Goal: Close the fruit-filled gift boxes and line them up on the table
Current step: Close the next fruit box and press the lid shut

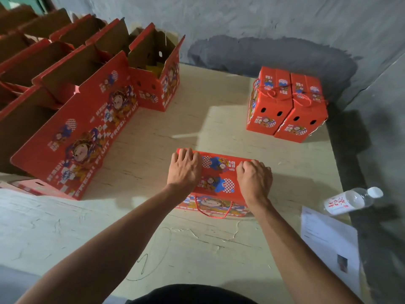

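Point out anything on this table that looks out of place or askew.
A water bottle lies on its side at the table's right edge, beside a sheet of paper overhanging it. Everything else looks orderly.

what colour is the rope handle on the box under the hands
Red, a thin cord handle looping below the box; the head view, the only one, shows it.

"FRESH FRUIT" runs along the open red box (72,148).
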`<state>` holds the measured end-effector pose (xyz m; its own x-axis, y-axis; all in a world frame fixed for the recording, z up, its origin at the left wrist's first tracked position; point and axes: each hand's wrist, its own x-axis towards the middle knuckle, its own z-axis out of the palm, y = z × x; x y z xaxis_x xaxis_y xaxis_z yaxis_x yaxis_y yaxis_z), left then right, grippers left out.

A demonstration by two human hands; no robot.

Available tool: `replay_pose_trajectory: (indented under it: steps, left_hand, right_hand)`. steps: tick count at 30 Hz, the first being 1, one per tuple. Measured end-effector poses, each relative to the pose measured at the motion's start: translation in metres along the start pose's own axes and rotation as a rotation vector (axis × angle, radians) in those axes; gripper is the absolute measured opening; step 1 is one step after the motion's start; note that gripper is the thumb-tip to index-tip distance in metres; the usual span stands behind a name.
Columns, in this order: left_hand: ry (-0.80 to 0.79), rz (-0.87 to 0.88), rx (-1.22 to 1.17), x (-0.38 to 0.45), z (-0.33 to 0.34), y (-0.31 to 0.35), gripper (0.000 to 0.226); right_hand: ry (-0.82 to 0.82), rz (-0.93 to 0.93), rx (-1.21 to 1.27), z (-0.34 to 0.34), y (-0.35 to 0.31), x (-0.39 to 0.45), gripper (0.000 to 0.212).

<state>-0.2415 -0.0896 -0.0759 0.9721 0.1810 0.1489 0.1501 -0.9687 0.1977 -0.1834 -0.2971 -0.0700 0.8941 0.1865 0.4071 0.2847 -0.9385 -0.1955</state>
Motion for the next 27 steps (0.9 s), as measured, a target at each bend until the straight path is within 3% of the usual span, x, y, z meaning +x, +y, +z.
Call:
replay_pose_trajectory:
  steps: [2,5,9,11,13,17,20,27]
  left_hand:
    - [0.009,0.024,-0.049,0.001,0.002,-0.001,0.032]
    - [-0.110,-0.047,-0.179,0.002,0.000,-0.004,0.067]
    - [-0.175,-0.044,-0.142,0.002,0.002,-0.001,0.093]
    - [-0.139,-0.053,-0.128,0.003,0.002,0.000,0.089]
    - [-0.070,-0.064,-0.125,0.003,0.004,0.002,0.066]
    - [-0.002,-0.177,-0.134,0.013,0.008,0.011,0.026]
    - [0.009,-0.266,-0.118,0.024,0.007,0.019,0.026]
    - [-0.013,-0.311,-0.048,0.038,0.012,0.022,0.040]
  right_hand:
    - [-0.016,-0.021,-0.018,0.001,0.000,-0.002,0.029]
    - [0.004,0.020,0.017,0.003,0.003,-0.004,0.026]
    - [-0.131,0.053,0.071,0.003,0.004,-0.002,0.053]
    - [-0.222,0.046,0.086,0.002,0.003,0.000,0.058]
    - [-0.287,0.025,0.052,0.004,0.006,0.001,0.054]
    - [-0.225,0.006,-0.095,0.005,-0.001,0.004,0.040]
    - [-0.221,0.021,-0.169,0.007,-0.006,0.013,0.038]
    - [-0.210,0.083,-0.071,0.022,-0.001,0.038,0.040]
